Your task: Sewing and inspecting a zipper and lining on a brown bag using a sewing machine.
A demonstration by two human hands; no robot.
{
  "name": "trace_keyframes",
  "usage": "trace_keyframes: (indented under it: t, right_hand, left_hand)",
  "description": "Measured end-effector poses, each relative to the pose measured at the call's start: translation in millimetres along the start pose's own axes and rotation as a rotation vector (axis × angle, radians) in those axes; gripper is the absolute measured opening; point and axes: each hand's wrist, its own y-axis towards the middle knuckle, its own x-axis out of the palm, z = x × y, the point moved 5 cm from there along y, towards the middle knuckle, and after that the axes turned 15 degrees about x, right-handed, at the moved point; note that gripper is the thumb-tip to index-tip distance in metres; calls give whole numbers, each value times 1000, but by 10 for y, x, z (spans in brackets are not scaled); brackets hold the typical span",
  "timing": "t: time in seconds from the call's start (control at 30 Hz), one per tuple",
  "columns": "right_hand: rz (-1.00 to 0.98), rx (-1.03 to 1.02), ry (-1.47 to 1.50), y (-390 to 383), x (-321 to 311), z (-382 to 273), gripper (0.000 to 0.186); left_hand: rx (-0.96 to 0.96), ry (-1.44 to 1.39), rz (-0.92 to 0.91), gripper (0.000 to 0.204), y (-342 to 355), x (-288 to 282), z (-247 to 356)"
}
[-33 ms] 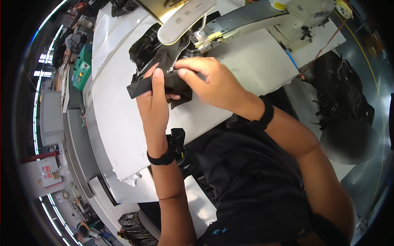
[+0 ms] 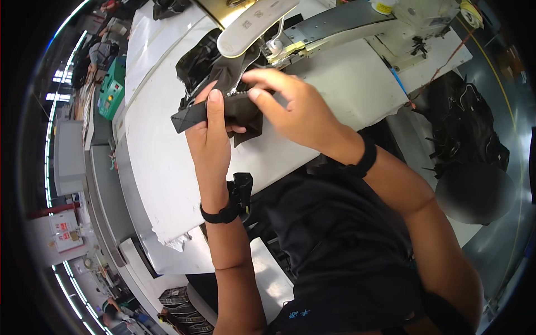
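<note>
Dark fabric (image 2: 245, 114) still gripped by left hand (image 2: 210, 144); right hand (image 2: 304, 110), at its 3 o'clock, spread slightly wider; zip (image 2: 244, 92) less covered.

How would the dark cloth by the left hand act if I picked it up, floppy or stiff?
Probably floppy: the cloth bunches into loose folds near the left hand. Its strap may be a bit stiffer, because the end sticks out fairly straight.
</note>
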Motion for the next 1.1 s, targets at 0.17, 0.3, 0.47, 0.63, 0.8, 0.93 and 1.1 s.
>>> trace_keyframes:
  t: [0.17,0.3,0.47,0.63,0.8,0.93,1.1]
  right_hand:
    - [390,-306,-378,-50,-369,-131,35]
    - [384,-424,-731,66,-440,-113,39]
    - [369,-586,-798,148,-542,-178,28]
    - [244,-740,-964,245,-526,-205,8]
    - [114,-501,-1036,-124,-424,-44,12]
    - [50,-104,-1095,-331,-420,73,16]
    - [25,-477,-505,-130,-33,-189,30]
  left_hand:
    - [6,19,20,44,25,57,34]
    - [-20,144,-31,48,54,25,89]
    - [-58,168,-37,51,34,-22,93]
    - [-59,162,-34,52,87,-79,106]
    - [-19,155,-17,49,96,-163,102]
    - [-5,183,-34,47,-7,-304,121]
    - [-1,146,-84,50,-131,-329,227]
